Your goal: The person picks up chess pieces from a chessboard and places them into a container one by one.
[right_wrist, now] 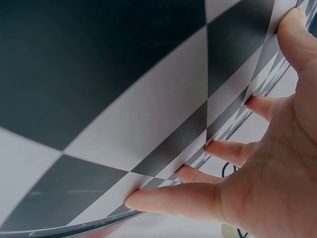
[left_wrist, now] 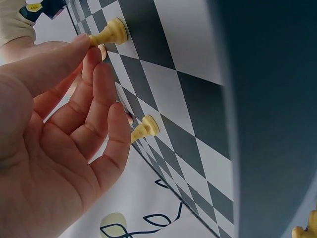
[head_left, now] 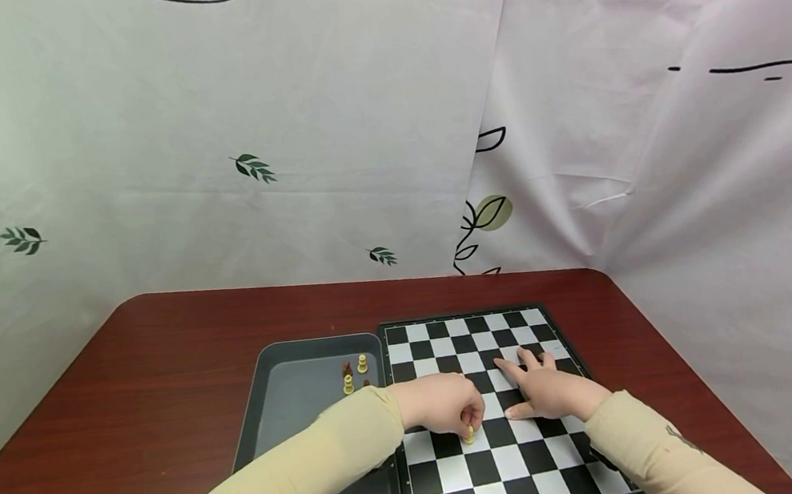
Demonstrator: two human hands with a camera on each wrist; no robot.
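My left hand (head_left: 445, 404) is over the near left part of the chessboard (head_left: 454, 475), pinching a pale yellow chess pawn (left_wrist: 114, 32) by its top between thumb and fingertip. The pawn's base is at a white square. Another yellow pawn (left_wrist: 148, 126) stands on the board beyond the curled fingers in the left wrist view; in the head view the left hand hides it. My right hand (head_left: 547, 390) rests with spread, straight fingers on the right side of the board, its fingertips touching the squares and nothing in its grasp.
Left of the board lies a grey tray (head_left: 288, 395), partly covered by the left sleeve. In it stand yellow pieces (head_left: 362, 364) and a brown piece (head_left: 347, 369). The brown table (head_left: 131, 412) extends to a white patterned cloth (head_left: 219, 217) behind it.
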